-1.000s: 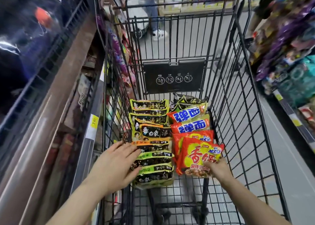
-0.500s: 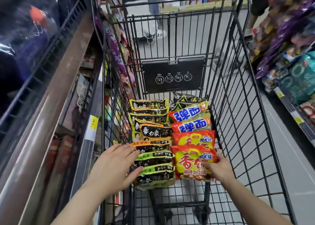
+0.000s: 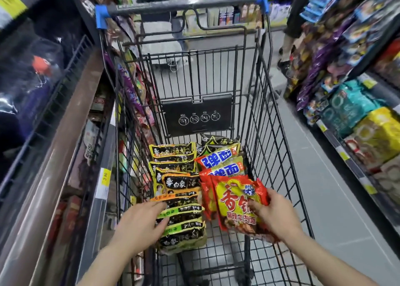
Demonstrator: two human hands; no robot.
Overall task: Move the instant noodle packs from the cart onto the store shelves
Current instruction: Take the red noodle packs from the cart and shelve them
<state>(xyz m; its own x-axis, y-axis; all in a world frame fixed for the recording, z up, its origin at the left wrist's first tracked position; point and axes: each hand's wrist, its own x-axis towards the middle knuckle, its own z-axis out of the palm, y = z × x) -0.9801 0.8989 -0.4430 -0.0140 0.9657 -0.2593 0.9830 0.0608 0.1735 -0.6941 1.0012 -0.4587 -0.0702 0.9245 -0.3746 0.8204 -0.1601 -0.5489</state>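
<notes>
A black wire cart [image 3: 279, 134] stands in a store aisle with two rows of instant noodle packs on its floor. The left row [image 3: 177, 190] is a shingled stack of black packs with yellow, orange and green trim; about nine or ten edges show, though the overlap makes an exact count uncertain. The row's long axis runs from the near end of the cart toward the far end, and each pack lies crosswise to it. The right row holds two packs with blue-and-white lettering [image 3: 223, 162], one dark pack [image 3: 218, 143] behind them, and two red packs. One red pack [image 3: 206, 199] still lies in the cart; the other, the red-and-yellow pack [image 3: 236, 205], is lifted at the near right, tilted, its long axis running roughly near to far with its printed face up. The right hand [image 3: 275, 216] grasps it at its right edge, fingers [image 3: 256, 210] curled over the front. The left hand [image 3: 140, 223] rests flat on the near black packs, fingers straight and released. Shelves of packaged goods line both sides, with one yellow price tag [image 3: 104, 182] on the left shelf rail.
</notes>
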